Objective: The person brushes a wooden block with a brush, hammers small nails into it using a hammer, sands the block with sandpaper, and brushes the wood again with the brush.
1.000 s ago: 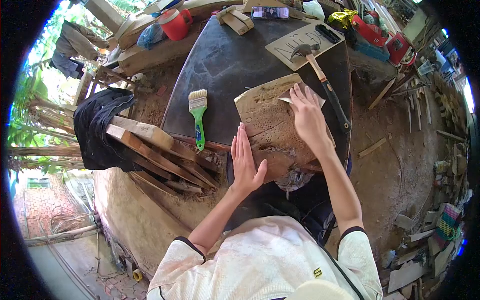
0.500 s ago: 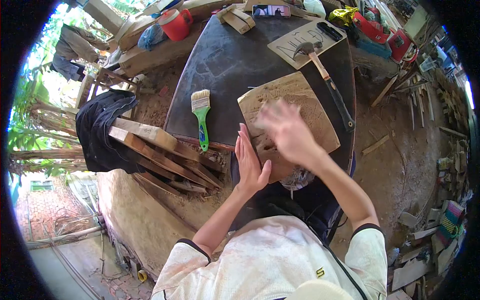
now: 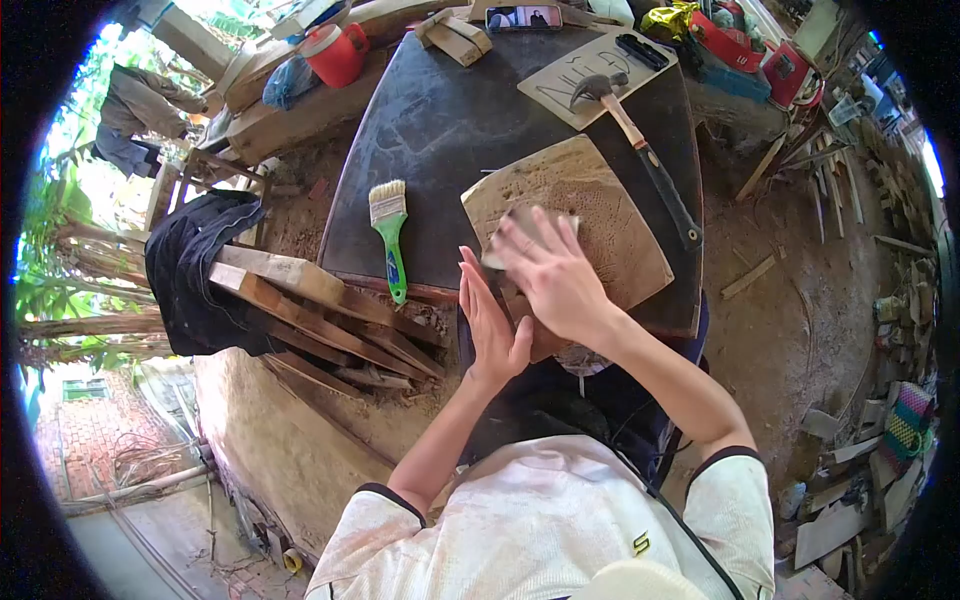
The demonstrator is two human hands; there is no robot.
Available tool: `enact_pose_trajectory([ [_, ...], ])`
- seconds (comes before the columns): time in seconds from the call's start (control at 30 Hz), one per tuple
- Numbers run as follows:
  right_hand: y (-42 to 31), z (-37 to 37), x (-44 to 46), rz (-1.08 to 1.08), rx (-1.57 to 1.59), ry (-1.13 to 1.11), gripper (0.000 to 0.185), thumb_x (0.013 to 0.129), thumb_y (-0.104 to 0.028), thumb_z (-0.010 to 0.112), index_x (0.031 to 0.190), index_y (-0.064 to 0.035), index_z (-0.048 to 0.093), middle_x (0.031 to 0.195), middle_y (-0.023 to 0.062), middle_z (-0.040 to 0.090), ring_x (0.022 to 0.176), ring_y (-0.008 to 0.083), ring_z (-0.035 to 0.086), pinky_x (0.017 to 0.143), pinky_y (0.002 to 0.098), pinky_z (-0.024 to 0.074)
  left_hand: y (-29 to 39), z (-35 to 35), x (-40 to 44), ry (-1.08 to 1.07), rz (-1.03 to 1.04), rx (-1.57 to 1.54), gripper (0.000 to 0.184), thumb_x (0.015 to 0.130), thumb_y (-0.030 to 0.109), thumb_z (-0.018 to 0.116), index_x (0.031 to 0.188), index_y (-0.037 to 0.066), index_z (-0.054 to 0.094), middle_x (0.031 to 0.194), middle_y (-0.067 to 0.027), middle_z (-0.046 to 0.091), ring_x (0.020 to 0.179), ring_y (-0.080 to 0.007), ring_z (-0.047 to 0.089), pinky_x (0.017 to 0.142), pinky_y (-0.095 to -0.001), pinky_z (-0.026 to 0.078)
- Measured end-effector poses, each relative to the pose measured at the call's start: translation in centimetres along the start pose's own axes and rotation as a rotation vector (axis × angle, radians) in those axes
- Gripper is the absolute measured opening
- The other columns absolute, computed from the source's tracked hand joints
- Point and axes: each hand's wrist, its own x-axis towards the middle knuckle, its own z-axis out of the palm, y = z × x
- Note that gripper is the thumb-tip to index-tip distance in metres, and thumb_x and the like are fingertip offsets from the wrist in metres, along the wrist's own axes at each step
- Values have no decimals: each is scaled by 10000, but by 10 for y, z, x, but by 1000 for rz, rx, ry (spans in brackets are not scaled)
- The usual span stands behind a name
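A brown wooden board (image 3: 625,235) with a pitted, carved-looking surface lies at the near edge of the dark table. My right hand (image 3: 556,275) presses a small greyish sheet, seemingly sandpaper (image 3: 494,259), against the board, fingers spread over it. My left hand (image 3: 490,325) is upright along the board's near-left edge, its fingers straight and its thumb apart; it appears to touch the edge and grips nothing I can see. Left of the board lies a paintbrush (image 3: 391,240) with a green handle. A hammer (image 3: 640,145) rests to the right, its head on a lettered sign (image 3: 560,82).
On the dark tabletop (image 3: 430,130) are a phone (image 3: 523,18), wood blocks (image 3: 455,38) and a black marker-like object (image 3: 642,51). Stacked timber (image 3: 330,310) with a dark cloth (image 3: 200,270) stands at the left. A red jug (image 3: 333,57) sits behind.
My right hand has shifted slightly left and down over the board, and the greyish sheet beneath it now shows. My left hand stays by the edge. The whole view has shifted slightly.
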Motion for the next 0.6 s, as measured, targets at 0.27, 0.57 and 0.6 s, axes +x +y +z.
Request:
enact_pose_trajectory([
  [0.27, -7, 10, -5, -17, 38, 1, 420, 1131, -269, 528, 1483, -113, 696, 1639, 135, 587, 1591, 456, 404, 1322, 641, 256, 1, -1, 1, 6, -2, -11, 1078, 964, 318, 520, 1715, -113, -122, 1815, -375, -2, 1705, -481, 65, 1344, -551, 49],
  [0.57, -18, 9, -26, -63, 102, 63, 428, 1035, -127, 528, 1414, -111, 724, 1587, 134, 623, 1549, 451, 441, 1299, 609, 297, 5, -2, 1, 1, -21, -23, 1060, 948, 262, 504, 1724, -95, -124, 1810, -387, 19, 1704, -482, 65, 1344, -550, 43],
  [0.6, -12, -7, -18, 14, 164, 4, 428, 1045, -125, 537, 1431, -114, 720, 1610, 133, 606, 1556, 463, 435, 1296, 618, 299, 5, -1, 2, 6, -17, -32, 1059, 945, 254, 501, 1724, -93, -125, 1810, -387, 21, 1704, -481, 66, 1344, -549, 42],
])
